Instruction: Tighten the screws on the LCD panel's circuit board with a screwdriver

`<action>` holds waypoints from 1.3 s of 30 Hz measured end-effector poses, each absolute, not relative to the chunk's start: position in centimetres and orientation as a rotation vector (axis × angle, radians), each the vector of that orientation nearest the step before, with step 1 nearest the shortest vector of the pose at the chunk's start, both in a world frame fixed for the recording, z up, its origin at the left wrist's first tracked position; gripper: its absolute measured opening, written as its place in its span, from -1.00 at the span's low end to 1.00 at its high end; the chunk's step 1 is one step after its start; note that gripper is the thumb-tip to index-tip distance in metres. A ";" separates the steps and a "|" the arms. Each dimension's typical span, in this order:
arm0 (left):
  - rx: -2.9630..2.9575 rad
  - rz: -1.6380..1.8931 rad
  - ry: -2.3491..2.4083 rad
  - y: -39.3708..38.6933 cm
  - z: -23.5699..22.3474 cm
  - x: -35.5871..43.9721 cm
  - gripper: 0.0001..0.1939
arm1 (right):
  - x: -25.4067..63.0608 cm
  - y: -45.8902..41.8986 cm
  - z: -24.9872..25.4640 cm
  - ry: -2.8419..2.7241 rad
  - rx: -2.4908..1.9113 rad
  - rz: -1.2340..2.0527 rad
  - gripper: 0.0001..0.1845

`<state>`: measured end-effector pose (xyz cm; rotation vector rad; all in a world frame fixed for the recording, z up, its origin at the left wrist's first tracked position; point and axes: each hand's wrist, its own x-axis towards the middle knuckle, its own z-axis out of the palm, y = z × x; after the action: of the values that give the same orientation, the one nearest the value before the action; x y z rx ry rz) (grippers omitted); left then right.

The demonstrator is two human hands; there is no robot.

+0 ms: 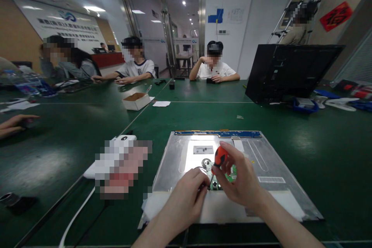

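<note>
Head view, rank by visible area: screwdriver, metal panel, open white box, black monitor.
1. Metal panel
2. Black monitor
3. Open white box
4. Screwdriver, partly hidden by the right hand

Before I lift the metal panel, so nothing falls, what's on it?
A green circuit board, a blue strip at the far edge, a pale sheet nearer. Whatever the left hand and right hand cover can't be seen.

We log the panel on the table, circuit board on the panel, screwdriver over the board. Left of the panel: device; beyond that, box. Behind, right: monitor.
</note>
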<state>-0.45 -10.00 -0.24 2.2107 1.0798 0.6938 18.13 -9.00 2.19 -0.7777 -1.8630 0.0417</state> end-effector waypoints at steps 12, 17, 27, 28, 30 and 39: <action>2.217 0.715 1.086 -10.0 -0.1 -0.3 -0.80 | 18.2 -9.1 2.4 -1.890 -0.769 0.050 -0.38; 2.219 0.704 1.095 -10.0 -0.2 -0.4 -0.81 | 18.3 -9.2 2.4 -1.892 -0.774 0.072 -0.35; 2.203 0.699 1.086 -10.0 -0.2 -0.4 -0.82 | 18.1 -8.9 2.2 -1.849 -0.783 0.020 -0.45; 2.201 0.700 1.089 -10.0 -0.2 -0.4 -0.83 | 18.1 -8.8 2.1 -1.854 -0.781 0.025 -0.45; 2.196 0.696 1.092 -10.0 0.0 -0.4 -0.84 | 18.1 -8.8 2.1 -1.860 -0.779 0.039 -0.45; 2.179 0.673 1.093 -10.1 0.2 -0.4 -0.86 | 18.2 -9.1 2.5 -1.884 -0.747 0.077 -0.38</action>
<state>-0.39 -10.06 0.19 2.1793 1.0932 0.6730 18.21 -9.09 2.49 -0.7474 -1.8835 0.0767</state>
